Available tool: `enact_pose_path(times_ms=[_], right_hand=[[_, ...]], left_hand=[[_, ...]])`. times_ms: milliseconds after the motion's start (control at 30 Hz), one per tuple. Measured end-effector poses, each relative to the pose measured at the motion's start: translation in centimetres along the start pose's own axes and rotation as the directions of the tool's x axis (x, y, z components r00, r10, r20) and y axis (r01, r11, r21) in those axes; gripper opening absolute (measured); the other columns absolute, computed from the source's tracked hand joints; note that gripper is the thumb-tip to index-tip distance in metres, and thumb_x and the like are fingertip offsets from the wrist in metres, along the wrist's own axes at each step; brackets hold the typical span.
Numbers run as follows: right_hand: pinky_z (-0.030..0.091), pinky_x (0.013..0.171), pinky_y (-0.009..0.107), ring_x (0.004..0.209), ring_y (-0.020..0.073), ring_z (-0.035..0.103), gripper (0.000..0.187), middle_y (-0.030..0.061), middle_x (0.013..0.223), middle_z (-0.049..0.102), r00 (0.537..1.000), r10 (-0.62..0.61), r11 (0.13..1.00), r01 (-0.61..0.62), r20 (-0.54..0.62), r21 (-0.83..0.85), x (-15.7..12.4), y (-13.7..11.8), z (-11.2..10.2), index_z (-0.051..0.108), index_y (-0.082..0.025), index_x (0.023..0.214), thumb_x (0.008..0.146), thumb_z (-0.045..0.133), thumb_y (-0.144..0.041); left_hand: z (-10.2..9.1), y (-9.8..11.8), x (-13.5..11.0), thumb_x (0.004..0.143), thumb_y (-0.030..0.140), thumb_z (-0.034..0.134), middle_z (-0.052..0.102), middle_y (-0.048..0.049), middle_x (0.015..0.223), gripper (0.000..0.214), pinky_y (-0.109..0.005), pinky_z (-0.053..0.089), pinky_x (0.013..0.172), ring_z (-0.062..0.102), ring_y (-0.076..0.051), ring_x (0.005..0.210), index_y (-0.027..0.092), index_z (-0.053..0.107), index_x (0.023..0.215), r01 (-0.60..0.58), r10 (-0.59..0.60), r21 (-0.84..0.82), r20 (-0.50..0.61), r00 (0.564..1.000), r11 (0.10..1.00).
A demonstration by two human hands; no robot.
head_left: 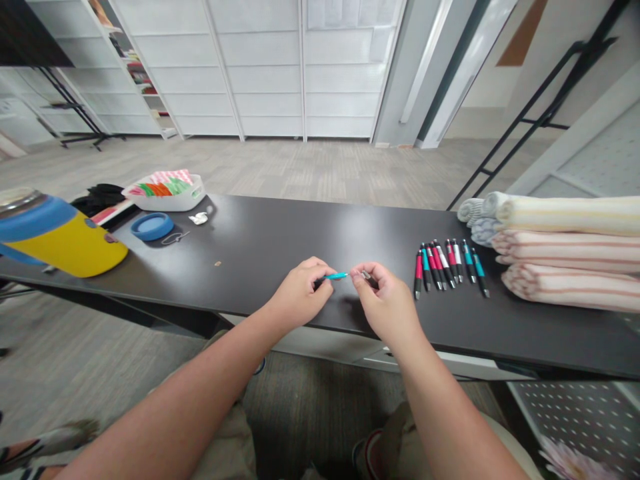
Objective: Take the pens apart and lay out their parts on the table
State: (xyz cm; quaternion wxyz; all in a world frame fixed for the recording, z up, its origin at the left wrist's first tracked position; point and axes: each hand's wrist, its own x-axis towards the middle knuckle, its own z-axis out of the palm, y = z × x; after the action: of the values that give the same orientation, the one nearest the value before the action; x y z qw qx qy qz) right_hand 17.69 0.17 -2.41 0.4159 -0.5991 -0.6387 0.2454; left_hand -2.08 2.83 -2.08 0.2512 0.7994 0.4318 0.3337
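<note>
My left hand (305, 287) is closed around a teal pen piece (336, 275) with a dark grip, its teal end pointing right. Just beside it, my right hand (385, 297) pinches a small dark and silver pen part (369, 277) between thumb and fingers. A narrow gap separates the teal end from the right fingertips. Both hands are over the front of the dark table (280, 233). To the right of my right hand lies a row of several pens (443, 263) in red, teal, white and black, tips toward me.
Rolled striped towels (565, 250) are stacked at the right end. On the left are a blue and yellow bottle (65, 233), a blue lid (152, 227), a white basket (193, 193) of colourful packets and a crumpled white scrap (199, 218). White cabinets (265, 67) stand beyond.
</note>
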Motion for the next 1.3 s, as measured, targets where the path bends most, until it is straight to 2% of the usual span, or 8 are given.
enact_pose_path(times_ms=[200,600,700,800,900,1033,1200,1300], right_hand=[[0.035,0.058,0.027,0.061,0.0153,0.055,0.030,-0.0009,0.077,0.072,0.999,0.002,1.000,-0.002,0.053,-0.002,0.1,0.5,-0.2,0.072,-0.023,0.100,0.099,0.059,-0.050],[0.033,0.056,0.027,0.054,0.0143,0.052,0.018,-0.0043,0.065,0.064,0.993,-0.034,0.998,0.040,0.111,-0.056,0.3,0.3,-0.7,0.068,-0.023,0.096,0.096,0.059,-0.039],[0.036,0.058,0.027,0.058,0.0156,0.056,0.021,-0.0032,0.067,0.065,0.997,-0.010,0.999,0.014,0.078,-0.051,0.3,0.6,-1.4,0.067,-0.023,0.096,0.096,0.058,-0.042],[0.037,0.059,0.027,0.060,0.0162,0.056,0.025,-0.0018,0.070,0.066,0.997,0.024,0.999,-0.022,0.069,-0.028,0.3,0.8,-2.0,0.067,-0.022,0.095,0.095,0.058,-0.046],[0.039,0.062,0.027,0.063,0.0168,0.057,0.026,-0.0014,0.072,0.067,0.994,0.038,0.999,-0.037,0.104,-0.014,0.1,0.8,-2.1,0.068,-0.022,0.096,0.095,0.058,-0.046],[0.039,0.063,0.027,0.065,0.0175,0.058,0.026,-0.0013,0.073,0.066,0.992,0.050,0.999,-0.049,0.120,-0.016,0.0,0.5,-2.0,0.068,-0.022,0.096,0.095,0.058,-0.046],[0.038,0.061,0.027,0.063,0.0160,0.054,0.026,-0.0019,0.071,0.064,0.993,0.048,0.999,-0.050,0.106,0.020,0.0,0.7,-1.9,0.068,-0.021,0.094,0.095,0.060,-0.047],[0.034,0.056,0.027,0.058,0.0133,0.046,0.030,-0.0030,0.069,0.059,0.994,0.085,0.983,-0.095,0.069,0.158,0.1,1.3,-1.7,0.068,-0.021,0.094,0.094,0.064,-0.051]], left_hand=[[0.2,-0.3,0.0,0.090,0.012,0.055,0.070,-0.0049,0.099,0.022,-0.030,0.050,0.081,0.066,-0.019,0.093,0.019,0.075,0.097,-0.015,0.015,0.017,-0.011,1.000,1.000],[0.2,0.2,-0.1,0.087,0.010,0.054,0.070,-0.0052,0.095,0.020,-0.032,0.048,0.082,0.064,-0.021,0.094,0.019,0.071,0.091,-0.023,0.022,0.069,0.009,1.000,0.997],[0.1,0.5,-0.1,0.090,0.012,0.052,0.069,-0.0040,0.089,0.018,-0.032,0.047,0.080,0.064,-0.021,0.090,0.019,0.069,0.091,0.007,-0.011,0.128,0.026,1.000,0.992],[0.1,0.9,-0.2,0.099,0.025,0.054,0.071,-0.0021,0.087,0.014,-0.032,0.047,0.076,0.065,-0.020,0.083,0.020,0.067,0.097,0.037,-0.045,0.145,0.056,0.997,0.989],[0.1,1.2,-0.4,0.105,0.036,0.051,0.076,-0.0018,0.100,0.023,-0.032,0.049,0.082,0.070,-0.020,0.089,0.023,0.068,0.114,0.015,-0.029,0.128,0.113,0.993,0.992],[0.3,1.2,-0.7,0.110,0.031,0.041,0.076,-0.0020,0.124,0.031,-0.035,0.048,0.098,0.070,-0.021,0.113,0.028,0.065,0.130,-0.070,0.047,0.158,0.146,0.988,0.985],[0.5,1.1,-0.8,0.109,0.031,0.042,0.075,-0.0039,0.106,0.024,-0.034,0.048,0.085,0.070,-0.022,0.097,0.023,0.064,0.116,-0.070,0.036,0.266,0.131,0.991,0.961],[0.4,1.1,-0.8,0.109,0.033,0.043,0.074,-0.0028,0.098,0.022,-0.031,0.048,0.080,0.069,-0.020,0.090,0.023,0.063,0.108,-0.052,0.026,0.234,0.113,0.993,0.971]])
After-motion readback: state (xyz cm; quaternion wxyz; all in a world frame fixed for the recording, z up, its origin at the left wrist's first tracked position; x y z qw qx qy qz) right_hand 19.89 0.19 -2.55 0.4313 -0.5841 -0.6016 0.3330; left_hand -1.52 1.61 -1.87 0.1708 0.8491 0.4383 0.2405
